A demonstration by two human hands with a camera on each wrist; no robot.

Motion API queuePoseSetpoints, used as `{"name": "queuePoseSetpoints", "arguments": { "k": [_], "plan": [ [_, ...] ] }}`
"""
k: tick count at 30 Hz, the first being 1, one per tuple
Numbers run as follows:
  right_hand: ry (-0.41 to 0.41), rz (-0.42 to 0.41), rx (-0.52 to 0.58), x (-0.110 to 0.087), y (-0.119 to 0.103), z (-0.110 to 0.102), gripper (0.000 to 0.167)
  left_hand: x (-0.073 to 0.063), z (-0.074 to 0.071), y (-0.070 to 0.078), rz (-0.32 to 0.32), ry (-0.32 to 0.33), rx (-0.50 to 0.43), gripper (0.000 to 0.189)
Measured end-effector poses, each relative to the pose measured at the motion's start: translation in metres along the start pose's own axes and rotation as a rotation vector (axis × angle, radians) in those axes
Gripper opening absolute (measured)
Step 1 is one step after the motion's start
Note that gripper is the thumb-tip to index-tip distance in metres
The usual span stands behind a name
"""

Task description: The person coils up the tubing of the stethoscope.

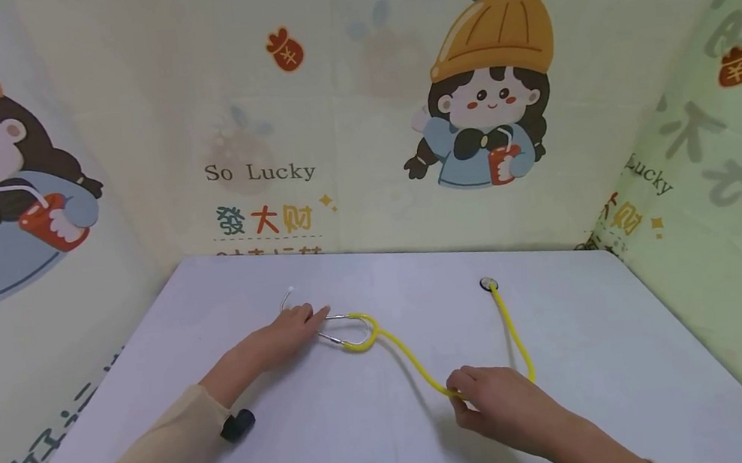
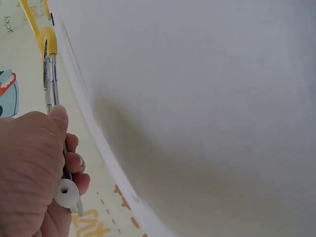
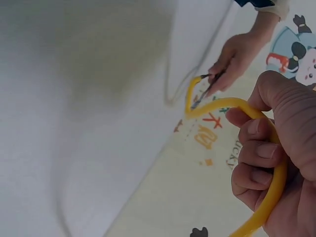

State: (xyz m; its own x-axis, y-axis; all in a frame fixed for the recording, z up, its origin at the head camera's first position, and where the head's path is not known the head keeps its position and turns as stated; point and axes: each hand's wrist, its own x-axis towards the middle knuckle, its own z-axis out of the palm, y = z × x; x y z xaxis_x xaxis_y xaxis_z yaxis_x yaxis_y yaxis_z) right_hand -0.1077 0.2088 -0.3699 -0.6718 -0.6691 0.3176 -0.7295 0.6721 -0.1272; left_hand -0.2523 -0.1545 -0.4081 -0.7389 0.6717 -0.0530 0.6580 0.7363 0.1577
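A stethoscope with yellow tubing [image 1: 415, 363] stretches across the white table. My left hand [image 1: 290, 333] grips its metal ear tubes [image 1: 338, 339] toward the table's back left. In the left wrist view a white eartip [image 2: 66, 193] pokes out below the curled fingers. Farther right and nearer the front, my right hand [image 1: 501, 406] holds the yellow tube, its fingers curled round it in the right wrist view [image 3: 266, 187]. Beyond that hand the tube bends back to the round chest piece [image 1: 488, 284], which lies near the back of the table.
The white tabletop [image 1: 285, 452] carries soft shadows below the tubing. Printed cloth walls with cartoon figures [image 1: 495, 90] and lettering enclose its back and sides. A black object [image 1: 238, 425] sits at the left wrist, by the beige sleeve [image 1: 157, 454].
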Motion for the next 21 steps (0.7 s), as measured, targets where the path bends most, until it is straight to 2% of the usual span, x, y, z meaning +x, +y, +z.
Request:
{"name": "queuePoseSetpoints", "arguments": {
  "k": [1,6,9,13,17,21],
  "plan": [
    [0.011,-0.007,0.002,0.001,-0.001,-0.001,0.029,-0.001,0.0,0.001,0.019,0.007,0.018,0.061],
    [0.09,-0.049,0.002,0.005,-0.003,-0.008,0.025,-0.004,0.003,0.006,0.061,0.08,-0.004,0.064],
    [0.087,-0.08,0.02,0.009,-0.006,-0.014,0.022,-0.006,0.004,0.013,0.081,0.101,0.002,0.063],
    [0.042,-0.154,0.056,0.016,-0.015,-0.021,0.02,-0.002,0.002,0.028,0.06,0.093,0.003,0.062],
    [0.05,-0.254,0.059,0.029,-0.027,-0.026,0.019,0.004,0.0,0.044,0.011,0.057,0.025,0.062],
    [0.048,-0.305,0.053,0.043,-0.037,-0.032,0.017,0.006,0.0,0.056,-0.006,0.018,0.057,0.064]
  ]
}}
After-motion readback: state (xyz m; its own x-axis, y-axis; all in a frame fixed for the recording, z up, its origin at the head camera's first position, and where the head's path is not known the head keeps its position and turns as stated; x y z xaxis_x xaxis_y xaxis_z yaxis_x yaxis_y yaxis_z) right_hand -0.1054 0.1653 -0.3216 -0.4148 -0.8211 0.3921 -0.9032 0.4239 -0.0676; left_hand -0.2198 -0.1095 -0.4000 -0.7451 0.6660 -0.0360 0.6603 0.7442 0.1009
